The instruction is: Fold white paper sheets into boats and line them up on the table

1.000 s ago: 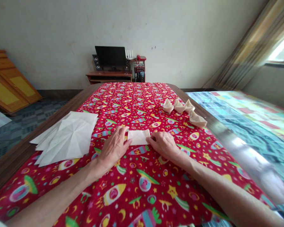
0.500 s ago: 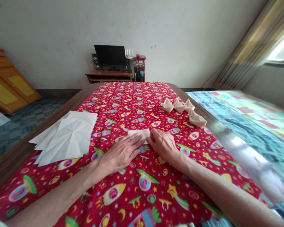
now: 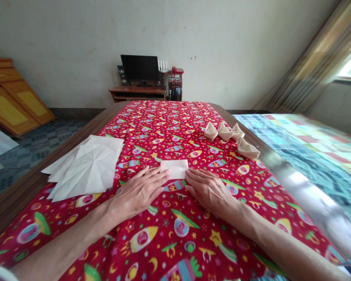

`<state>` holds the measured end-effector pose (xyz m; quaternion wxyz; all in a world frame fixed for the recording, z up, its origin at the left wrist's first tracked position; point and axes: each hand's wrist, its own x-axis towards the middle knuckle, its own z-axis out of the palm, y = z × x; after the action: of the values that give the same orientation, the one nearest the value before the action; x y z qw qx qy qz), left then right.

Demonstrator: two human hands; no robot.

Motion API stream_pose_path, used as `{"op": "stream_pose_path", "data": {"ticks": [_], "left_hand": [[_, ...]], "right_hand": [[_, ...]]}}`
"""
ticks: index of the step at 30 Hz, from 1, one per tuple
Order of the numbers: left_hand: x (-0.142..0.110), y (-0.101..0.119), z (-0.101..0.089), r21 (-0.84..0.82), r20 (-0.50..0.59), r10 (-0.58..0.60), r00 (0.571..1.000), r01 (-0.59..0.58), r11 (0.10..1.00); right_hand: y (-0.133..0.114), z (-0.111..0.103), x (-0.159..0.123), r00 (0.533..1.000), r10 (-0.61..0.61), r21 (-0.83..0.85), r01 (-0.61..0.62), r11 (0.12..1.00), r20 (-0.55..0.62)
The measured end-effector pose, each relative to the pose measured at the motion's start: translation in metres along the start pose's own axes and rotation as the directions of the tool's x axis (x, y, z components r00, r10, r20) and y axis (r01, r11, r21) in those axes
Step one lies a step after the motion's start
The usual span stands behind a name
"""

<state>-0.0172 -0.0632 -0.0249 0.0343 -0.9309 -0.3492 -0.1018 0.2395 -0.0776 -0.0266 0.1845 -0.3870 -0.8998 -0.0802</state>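
Observation:
A small folded white paper (image 3: 175, 168) lies flat on the red patterned cloth (image 3: 152, 242) in front of me. My left hand (image 3: 142, 187) rests flat with its fingers stretched out, their tips on the paper's left edge. From the other side my right hand (image 3: 209, 189) lies flat too, its fingertips at the paper's right edge. Neither hand grips anything. To the left is a fanned stack of creased white paper sheets (image 3: 90, 168). Several folded paper pieces (image 3: 248, 148) with raised points stand on the cloth at the right.
The cloth covers a dark wooden table (image 3: 76, 146). Beyond its far end stand a monitor (image 3: 139, 69) with speakers and a red telephone (image 3: 176, 71). A bed with a patterned cover (image 3: 298, 156) is at the right, a wooden cabinet (image 3: 16, 101) at the left.
My right fingers have uncurled and now lie flat at the paper's right edge. My left hand has slid left, exposing more of the paper. The view has shifted slightly.

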Motion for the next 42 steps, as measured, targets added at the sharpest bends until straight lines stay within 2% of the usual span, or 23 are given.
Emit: {"op": "stream_pose_path", "data": {"ticks": [6, 8, 10, 14, 19, 21, 25, 27, 29, 32, 34, 35, 37, 39, 42], "left_hand": [[-0.011, -0.011, -0.002, 0.006, -0.061, -0.010, 0.998, 0.010, 1.000], [-0.011, -0.013, 0.001, -0.030, -0.122, -0.022, 0.992, 0.019, 0.999], [-0.010, -0.013, 0.004, -0.068, -0.196, -0.018, 0.980, 0.005, 0.998], [-0.006, -0.012, 0.008, -0.040, -0.294, 0.030, 0.955, -0.044, 0.998], [-0.004, -0.007, 0.006, 0.017, -0.328, 0.058, 0.943, -0.056, 0.998], [-0.004, -0.007, 0.006, 0.018, -0.329, 0.059, 0.943, -0.056, 0.998], [-0.003, -0.008, 0.007, 0.000, -0.338, 0.052, 0.940, -0.056, 0.998], [-0.001, -0.009, 0.006, -0.021, -0.358, 0.033, 0.933, -0.043, 0.999], [0.001, -0.010, 0.002, -0.042, -0.401, 0.002, 0.916, -0.020, 0.999], [0.003, -0.009, -0.006, -0.043, -0.483, -0.027, 0.875, 0.007, 0.999], [0.004, -0.006, -0.011, -0.018, -0.514, -0.028, 0.857, 0.021, 1.000], [0.004, -0.004, -0.012, -0.001, -0.518, -0.024, 0.855, 0.027, 1.000], [0.004, 0.000, -0.013, 0.037, -0.499, -0.006, 0.867, 0.028, 0.999], [0.005, 0.004, -0.012, 0.072, -0.453, 0.023, 0.891, 0.011, 0.997], [0.007, 0.010, -0.009, 0.075, -0.377, 0.069, 0.924, -0.044, 0.996]], "right_hand": [[0.000, -0.001, 0.001, 0.995, 0.090, 0.027, -0.089, 0.996, -0.040], [0.001, -0.003, 0.004, 0.993, 0.105, 0.055, -0.102, 0.993, -0.047], [0.004, -0.003, 0.008, 0.984, 0.171, 0.060, -0.168, 0.984, -0.051], [0.014, 0.002, 0.019, 0.912, 0.409, 0.114, -0.404, 0.908, -0.027], [0.020, 0.012, 0.029, 0.828, 0.554, 0.322, -0.550, 0.771, 0.087], [0.019, 0.012, 0.031, 0.816, 0.565, 0.395, -0.563, 0.726, 0.126], [0.016, 0.009, 0.031, 0.831, 0.529, 0.514, -0.533, 0.672, 0.170], [0.014, 0.009, 0.030, 0.838, 0.533, 0.554, -0.500, 0.666, 0.116], [0.014, 0.007, 0.028, 0.834, 0.551, 0.571, -0.440, 0.694, -0.027], [0.014, 0.002, 0.026, 0.816, 0.492, 0.494, -0.307, 0.813, -0.304], [0.012, -0.002, 0.024, 0.828, 0.374, 0.364, -0.224, 0.904, -0.418], [0.010, -0.004, 0.023, 0.846, 0.303, 0.287, -0.187, 0.940, -0.439], [0.004, -0.005, 0.021, 0.898, 0.161, 0.140, -0.112, 0.984, -0.410], [-0.003, -0.003, 0.019, 0.942, 0.045, 0.041, -0.033, 0.999, -0.332], [-0.010, 0.002, 0.018, 0.972, -0.072, -0.016, 0.070, 0.997, -0.223]]}}
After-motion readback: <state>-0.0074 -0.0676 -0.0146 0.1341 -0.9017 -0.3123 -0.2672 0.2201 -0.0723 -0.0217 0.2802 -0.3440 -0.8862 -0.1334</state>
